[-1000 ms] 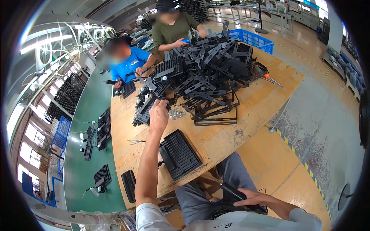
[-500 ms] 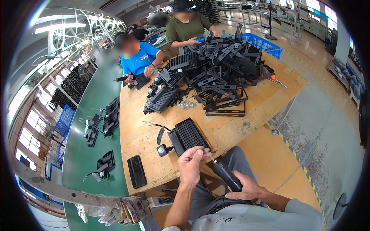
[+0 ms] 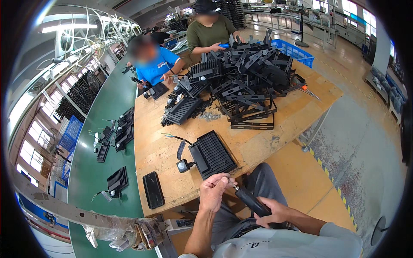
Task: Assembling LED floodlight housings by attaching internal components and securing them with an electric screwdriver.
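My right hand (image 3: 276, 210) is wrapped round a black electric screwdriver (image 3: 251, 201), its thin bit pointing up and left. At the bit's tip, the fingertips of my left hand (image 3: 213, 191) are pinched together; whatever lies between them is too small to make out. Just beyond my left hand, a black finned floodlight (image 3: 213, 154) rests on the wooden table, fins up. A sensor (image 3: 184, 166) with a pale dome sticks out from its left side, and a short cable (image 3: 177, 138) with bare coloured wire ends runs from its far left.
A dark phone-like slab (image 3: 153, 190) lies near the table's left corner. Black brackets (image 3: 254, 73) are heaped at the back, beside small screws (image 3: 209, 116). More floodlights (image 3: 117, 180) sit on the green belt (image 3: 86, 172) at left. Two people work across the table.
The screwdriver's bit has moved slightly up and left, closer to my left fingertips. The person in blue has shifted a little, with the tool raised off the light there.
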Motion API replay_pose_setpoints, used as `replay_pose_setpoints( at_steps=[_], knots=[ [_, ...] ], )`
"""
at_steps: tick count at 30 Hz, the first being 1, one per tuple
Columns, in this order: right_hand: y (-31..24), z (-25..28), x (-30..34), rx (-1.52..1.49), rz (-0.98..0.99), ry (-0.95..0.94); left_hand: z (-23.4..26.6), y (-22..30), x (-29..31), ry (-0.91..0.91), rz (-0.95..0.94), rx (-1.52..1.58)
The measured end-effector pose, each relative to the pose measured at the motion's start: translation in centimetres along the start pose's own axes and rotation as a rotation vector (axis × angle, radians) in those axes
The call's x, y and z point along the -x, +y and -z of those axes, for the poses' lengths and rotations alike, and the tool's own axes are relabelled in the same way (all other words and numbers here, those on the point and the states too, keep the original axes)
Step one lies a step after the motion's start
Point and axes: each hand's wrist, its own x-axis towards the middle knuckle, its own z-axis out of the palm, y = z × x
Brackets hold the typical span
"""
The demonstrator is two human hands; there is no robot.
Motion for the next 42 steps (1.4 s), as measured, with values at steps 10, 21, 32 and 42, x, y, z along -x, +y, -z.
replay_pose_setpoints(
  at_steps=[10,21,32,42],
  knots=[
    [-0.9,-1.0,-0.8,0.594,-0.002,0.212,0.3,0.3,0.1,0.047,-0.098,-0.132],
    [0.4,-0.1,-1.0,0.221,-0.038,0.049,0.4,-1.0,0.4,0.053,0.069,0.103],
    [-0.3,-0.7,-2.5,0.585,0.130,0.340,-2.3,-0.2,-1.7,-0.008,-0.025,-0.131],
    [1.1,1.8,-2.2,0.325,0.202,0.384,1.1,8.4,-18.6,0.023,-0.582,-1.526]
  ],
)
